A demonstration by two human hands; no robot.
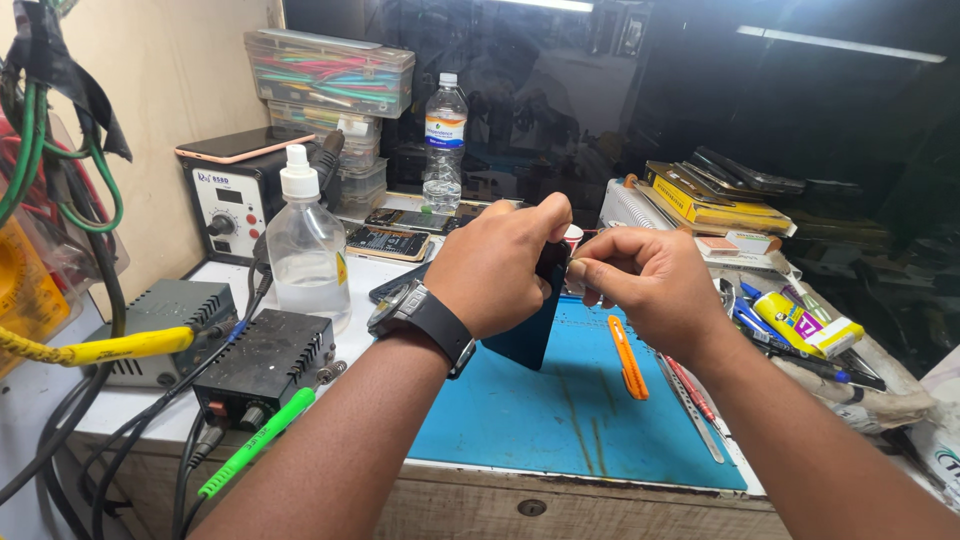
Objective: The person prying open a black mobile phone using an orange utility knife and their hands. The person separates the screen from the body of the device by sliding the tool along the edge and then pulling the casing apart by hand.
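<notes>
Left hand gripping a dark phone upright, right hand pinching its top edge (fingertips together), blue mat below, orange knife nearby

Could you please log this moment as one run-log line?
left hand: grips dark phone upright | right hand: pinches at phone's top edge | below: blue mat | nearby: orange cutter

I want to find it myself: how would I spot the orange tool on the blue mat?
Start at the blue mat covering the workbench. Just under the right hand, near the mat's right side, lies the orange tool, short and flat. The thin metal tweezers and red-handled tool beside it are slimmer; it alone is bright orange.
</notes>
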